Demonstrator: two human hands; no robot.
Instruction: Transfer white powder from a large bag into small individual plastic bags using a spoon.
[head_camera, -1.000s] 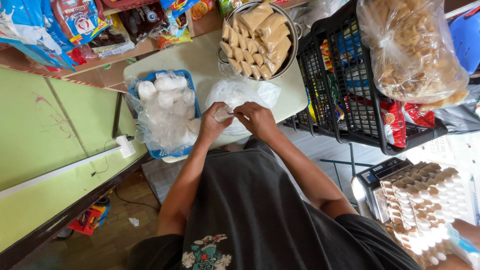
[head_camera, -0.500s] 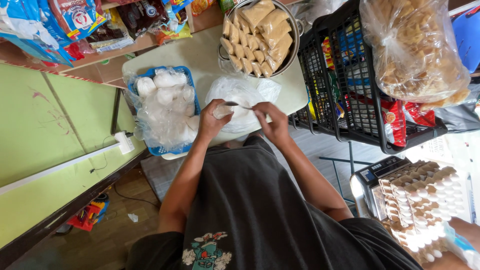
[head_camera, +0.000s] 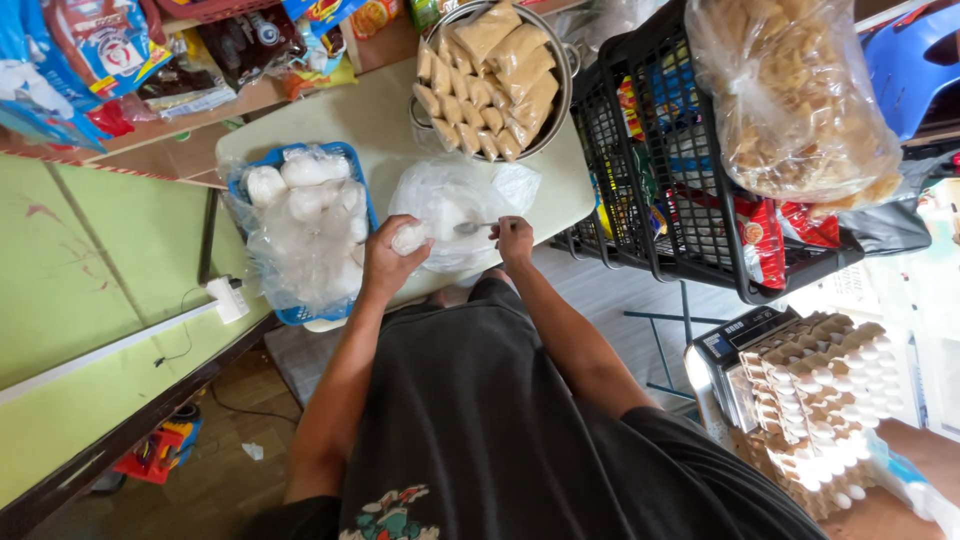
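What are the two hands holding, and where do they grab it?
The left hand grips a small clear bag of white powder around its body. The right hand pinches a metal spoon by the handle end.

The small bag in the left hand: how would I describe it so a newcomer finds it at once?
Start at the pale table and find the blue basket of white-filled bags and the big clear plastic bag beside it. Between them, the left hand grips a small clear bag of white powder. Unlike the basket's bags, it is held up, with a spoon from the right hand pointing at it.
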